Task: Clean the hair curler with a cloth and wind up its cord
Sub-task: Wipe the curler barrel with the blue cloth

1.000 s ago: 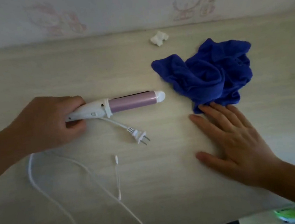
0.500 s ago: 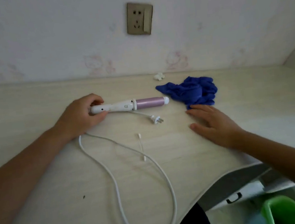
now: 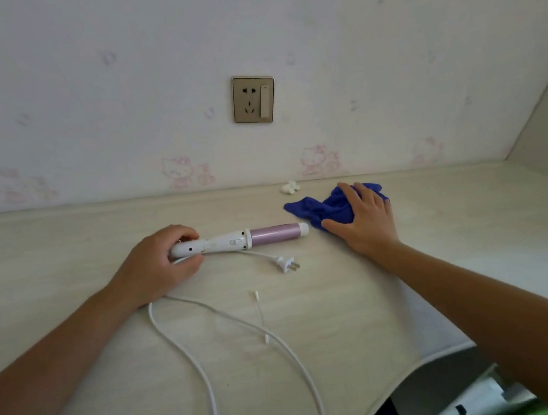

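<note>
left hand (image 3: 155, 266) grips the curler (image 3: 255, 238), right hand (image 3: 367, 220) lies flat on the cloth (image 3: 310, 208), but that loose cord (image 3: 194, 355) trailing to 6 o'clock might snag.

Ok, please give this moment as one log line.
left hand grips hair curler handle; right hand rests on blue cloth; cord loose, unwound; wiping not begun

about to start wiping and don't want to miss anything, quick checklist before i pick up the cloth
1. Plug out of the wall socket: ok, it lies on the table.
2. Left hand steadying the hair curler: ok, it grips the handle.
3. Right hand on the blue cloth: ok, resting on it, not yet gripping.
4. Barrel cool enough to wipe: cannot tell.
5. Cord clear for winding: not ok, a cotton swab lies right by its loop.
</note>
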